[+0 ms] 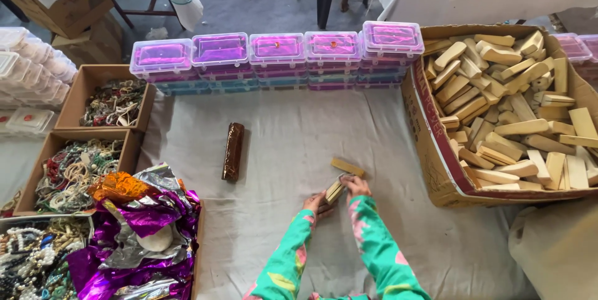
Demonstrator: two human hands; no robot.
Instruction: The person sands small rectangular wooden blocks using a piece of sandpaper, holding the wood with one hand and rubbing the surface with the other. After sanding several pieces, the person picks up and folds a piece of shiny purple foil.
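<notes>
Both my hands meet near the lower middle of a white cloth [286, 144]. My left hand [316, 203] and my right hand [357, 186] together grip a small stack of pale wooden blocks [335, 190], held tilted. My sleeves are green with pink flowers. One loose wooden block [347, 167] lies just above my right hand. A dark brown wrapped bar [233, 151] lies further left on the cloth, apart from my hands.
A large cardboard box [430, 150] full of wooden blocks stands at the right. A row of pink-lidded plastic boxes [277, 48] lines the far side. At left are cardboard trays of beads [93, 98] and crumpled purple and orange foil [149, 213].
</notes>
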